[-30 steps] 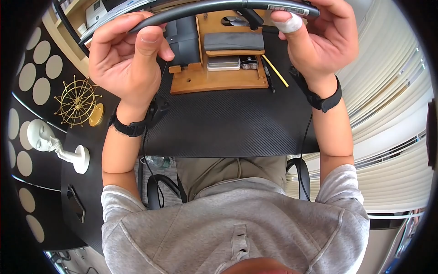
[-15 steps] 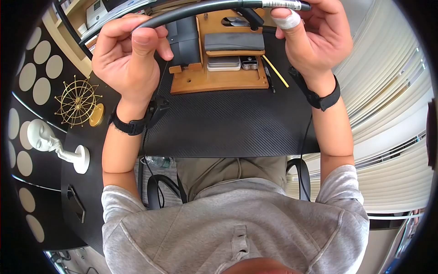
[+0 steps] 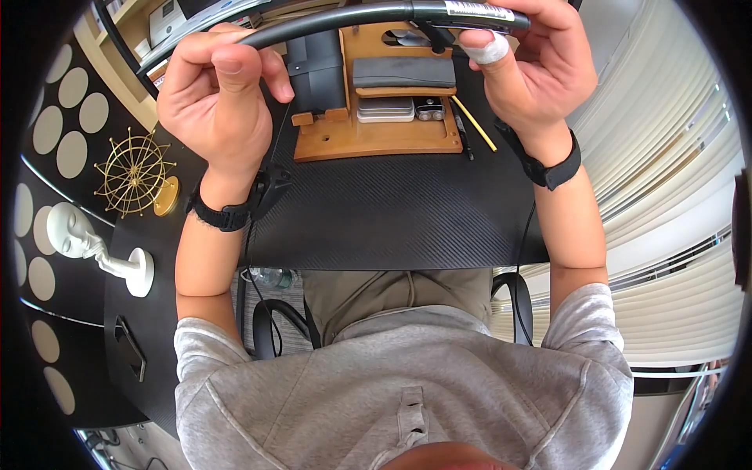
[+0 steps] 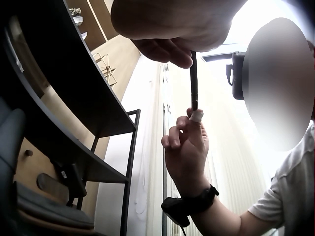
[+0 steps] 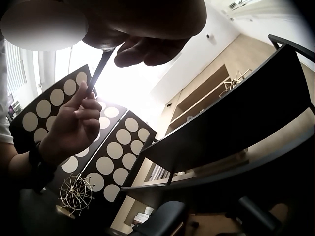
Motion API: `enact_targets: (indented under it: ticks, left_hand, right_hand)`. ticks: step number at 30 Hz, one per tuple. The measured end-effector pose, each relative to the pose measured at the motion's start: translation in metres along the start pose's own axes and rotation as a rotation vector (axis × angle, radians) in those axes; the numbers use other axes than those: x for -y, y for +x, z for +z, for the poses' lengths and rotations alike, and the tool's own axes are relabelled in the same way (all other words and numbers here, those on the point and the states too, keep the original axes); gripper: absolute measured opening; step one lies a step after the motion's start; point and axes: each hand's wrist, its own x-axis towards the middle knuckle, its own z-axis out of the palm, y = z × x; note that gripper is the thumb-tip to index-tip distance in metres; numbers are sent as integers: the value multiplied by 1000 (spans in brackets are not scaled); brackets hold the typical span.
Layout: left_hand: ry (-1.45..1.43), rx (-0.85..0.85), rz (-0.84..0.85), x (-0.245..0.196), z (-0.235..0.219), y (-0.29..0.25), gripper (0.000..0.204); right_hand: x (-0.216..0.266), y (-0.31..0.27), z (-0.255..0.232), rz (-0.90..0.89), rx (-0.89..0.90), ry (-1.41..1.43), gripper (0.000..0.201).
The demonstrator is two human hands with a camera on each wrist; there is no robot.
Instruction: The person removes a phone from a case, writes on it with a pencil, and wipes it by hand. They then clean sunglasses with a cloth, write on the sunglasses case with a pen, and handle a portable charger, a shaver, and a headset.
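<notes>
Black pen (image 3: pixel 337 22), held up in both hands above the far side of the desk (image 3: pixel 399 207), lying roughly left to right between them. Left hand (image 3: pixel 215 102) pinches its left end, thumb on the near side, other fingers bent behind. Right hand (image 3: pixel 540 86) grips the right end, by the pale label (image 3: pixel 479 10); its thumb, tip bound in white wrap (image 3: pixel 487 52), bears on the barrel. Neither hand has released it.

Beyond and below: wooden stand (image 3: pixel 376 142) with grey case (image 3: pixel 403 73) and black box (image 3: pixel 313 70); yellow pencil (image 3: pixel 474 124) just right of the stand. Far left, gold wheel (image 3: pixel 135 174); nearer, white bust (image 3: pixel 72 229).

Progress, as judged: pen off the desk and secured at both ends, that much done. Seam (image 3: pixel 411 10) in the barrel looks closed, no parting visible. What is left, cannot tell; nothing here marks an end point
</notes>
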Motion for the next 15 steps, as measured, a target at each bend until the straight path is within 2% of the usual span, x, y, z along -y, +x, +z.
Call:
enact_targets:
  ticks: [6,15]
  left_hand:
    - [-5,4,9,0,1,1,32]
    - [5,-16,63,2,3,1,31]
  right_hand:
    - [1,0,0,-1,18,14,43]
    - [13,13,-3,-91,98,-167,38]
